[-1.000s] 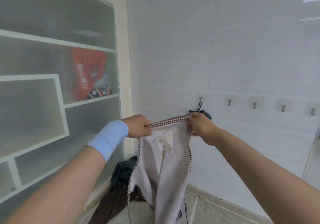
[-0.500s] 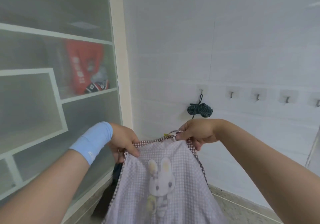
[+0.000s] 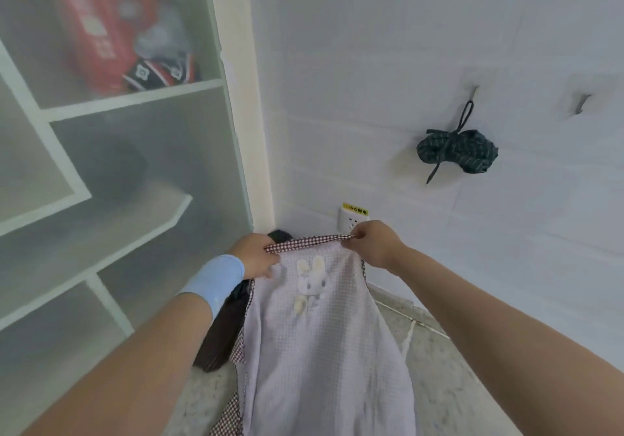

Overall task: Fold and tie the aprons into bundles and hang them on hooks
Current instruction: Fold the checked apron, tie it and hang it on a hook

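Note:
A pale lilac checked apron (image 3: 324, 344) with a rabbit picture and red-checked trim hangs spread flat in front of me. My left hand (image 3: 256, 255), with a blue wristband, grips the left end of its top edge. Pinching the right end of that edge is my right hand (image 3: 374, 243). A dark green apron bundle (image 3: 459, 151), tied with its cord, hangs from a wall hook (image 3: 473, 91). Another hook (image 3: 581, 103) to its right holds nothing.
Dark aprons (image 3: 219, 337) lie heaped on the speckled floor (image 3: 442, 385) in the corner behind the held apron. A frosted glass cabinet (image 3: 101, 172) with white frames fills the left side. A wall socket (image 3: 353, 221) with a yellow label sits low on the white tiled wall.
Both hands have lowered with the apron, and its rabbit side now faces me, spread wide. My view has tilted down toward the floor and corner.

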